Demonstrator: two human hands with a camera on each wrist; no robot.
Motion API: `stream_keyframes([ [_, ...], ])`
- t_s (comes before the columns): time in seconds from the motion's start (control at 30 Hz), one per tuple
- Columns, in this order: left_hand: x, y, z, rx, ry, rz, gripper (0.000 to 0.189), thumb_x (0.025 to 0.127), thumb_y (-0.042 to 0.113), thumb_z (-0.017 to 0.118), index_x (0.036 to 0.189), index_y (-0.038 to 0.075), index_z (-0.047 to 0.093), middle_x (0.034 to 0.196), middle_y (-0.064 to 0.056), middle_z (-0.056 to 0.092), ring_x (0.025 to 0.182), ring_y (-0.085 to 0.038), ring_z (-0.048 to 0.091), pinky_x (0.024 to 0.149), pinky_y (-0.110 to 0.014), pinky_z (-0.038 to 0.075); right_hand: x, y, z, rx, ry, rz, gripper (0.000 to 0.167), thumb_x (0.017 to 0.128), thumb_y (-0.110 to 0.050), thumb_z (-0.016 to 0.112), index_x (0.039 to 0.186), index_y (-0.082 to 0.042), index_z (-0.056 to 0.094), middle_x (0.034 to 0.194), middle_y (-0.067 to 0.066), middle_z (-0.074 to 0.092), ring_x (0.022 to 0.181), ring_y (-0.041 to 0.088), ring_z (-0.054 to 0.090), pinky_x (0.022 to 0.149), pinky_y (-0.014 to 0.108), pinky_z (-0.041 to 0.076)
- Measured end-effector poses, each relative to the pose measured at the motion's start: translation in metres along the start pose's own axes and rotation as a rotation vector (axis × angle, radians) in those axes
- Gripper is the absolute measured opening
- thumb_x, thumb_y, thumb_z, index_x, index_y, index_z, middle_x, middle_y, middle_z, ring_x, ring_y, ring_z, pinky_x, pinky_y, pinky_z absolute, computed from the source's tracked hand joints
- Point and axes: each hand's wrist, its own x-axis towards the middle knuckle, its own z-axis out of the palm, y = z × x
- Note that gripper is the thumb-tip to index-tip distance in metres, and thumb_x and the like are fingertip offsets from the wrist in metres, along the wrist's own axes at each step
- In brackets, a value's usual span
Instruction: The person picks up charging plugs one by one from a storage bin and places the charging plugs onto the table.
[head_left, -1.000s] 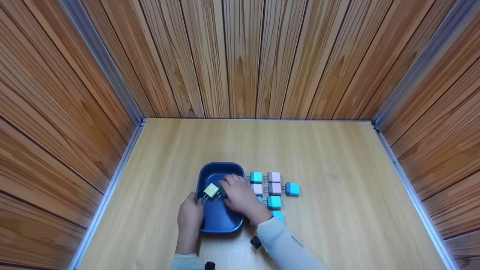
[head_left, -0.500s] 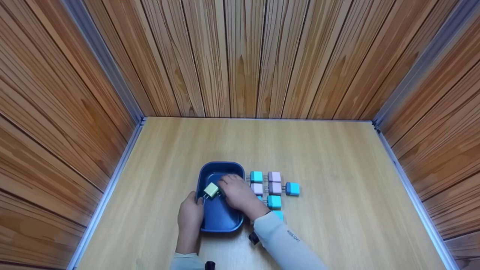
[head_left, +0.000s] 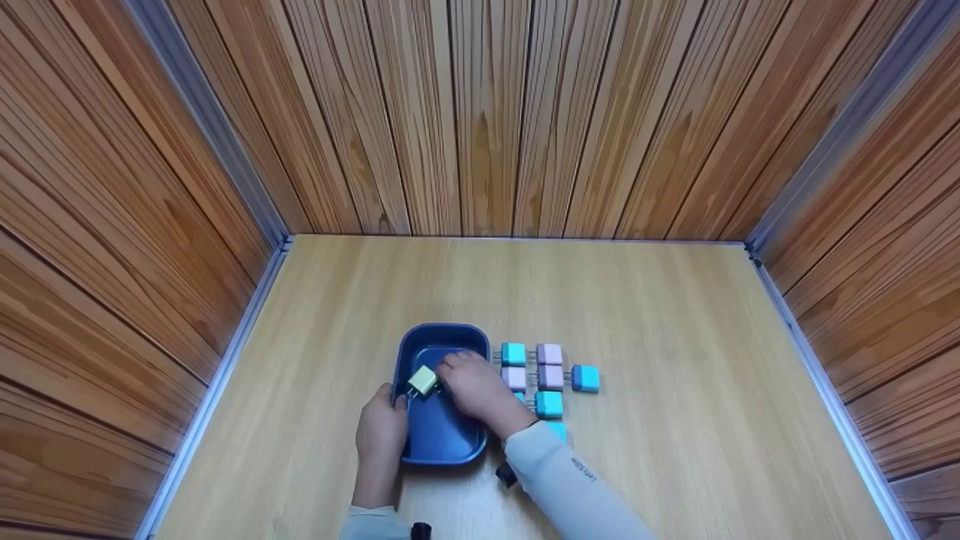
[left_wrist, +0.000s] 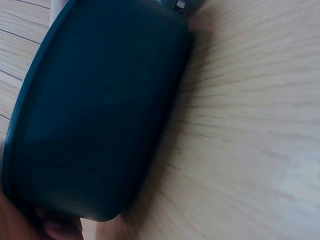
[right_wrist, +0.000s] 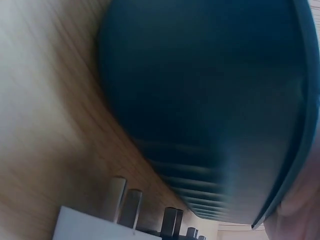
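A blue tray point(head_left: 442, 441) stands on the wooden table. My left hand point(head_left: 381, 431) grips its left rim, thumb over the edge; the left wrist view shows fingers point(left_wrist: 62, 227) under the tray's rim. Inside the tray lies a pale yellow charger point(head_left: 423, 381) with its prongs toward the lower left. My right hand point(head_left: 478, 390) reaches over the right rim, fingers bent down beside the yellow charger. Metal prongs of another charger point(head_left: 440, 388) stick out at these fingertips; its body is hidden under the hand, which pinches it.
Right of the tray, teal chargers point(head_left: 514, 353) and lilac chargers point(head_left: 549, 353) lie in columns, prongs leftward. A single blue charger point(head_left: 585, 378) sits farther right. My right forearm covers part of the lower ones. Wood-plank walls point(head_left: 487, 120) enclose the table.
My right hand has shifted very slightly, covering the teal charger body that showed at its fingertips a second ago. The left hand, tray and yellow charger stay in place.
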Motion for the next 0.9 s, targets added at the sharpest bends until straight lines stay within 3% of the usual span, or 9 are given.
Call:
stream_keyframes([
  [0.23, -0.0003, 0.0006, 0.0004, -0.003, 0.001, -0.013, 0.011, 0.104, 0.019, 0.055, 0.101, 0.010, 0.061, 0.077, -0.006, 0.052, 0.070, -0.023, 0.052, 0.058, -0.035, 0.037, -0.0002, 0.0025, 0.0014, -0.019, 0.016, -0.013, 0.030, 0.106, -0.025, 0.053, 0.130, -0.013, 0.066, 0.128, 0.006, 0.066, 0.122, 0.023, 0.060, 0.109, 0.042, 0.044],
  [0.4, -0.0014, 0.0005, 0.0007, -0.002, 0.000, -0.022, 0.013, 0.105, 0.020, 0.054, 0.098, 0.011, 0.059, 0.074, -0.004, 0.047, 0.067, -0.023, 0.051, 0.057, -0.035, 0.035, -0.0013, 0.0037, 0.0014, 0.030, -0.016, 0.009, 0.032, 0.105, -0.029, 0.055, 0.132, -0.014, 0.065, 0.131, 0.005, 0.065, 0.125, 0.023, 0.059, 0.111, 0.042, 0.043],
  [0.57, -0.0011, 0.0006, 0.0012, -0.001, 0.008, 0.002, 0.013, 0.105, 0.021, 0.055, 0.098, 0.011, 0.060, 0.074, -0.005, 0.049, 0.068, -0.023, 0.052, 0.057, -0.035, 0.036, -0.0030, 0.0043, -0.0019, 0.087, -0.017, 0.040, 0.031, 0.102, -0.029, 0.061, 0.130, -0.015, 0.066, 0.129, 0.004, 0.065, 0.123, 0.022, 0.058, 0.110, 0.041, 0.043],
  [0.9, -0.0012, 0.0005, -0.0002, 0.008, 0.013, 0.009, 0.012, 0.104, 0.020, 0.056, 0.103, 0.009, 0.061, 0.078, -0.007, 0.055, 0.071, -0.024, 0.053, 0.057, -0.036, 0.037, -0.0080, 0.0028, -0.0081, 0.112, -0.011, 0.052, 0.030, 0.102, -0.028, 0.063, 0.127, -0.014, 0.067, 0.124, 0.004, 0.065, 0.118, 0.022, 0.058, 0.107, 0.042, 0.046],
])
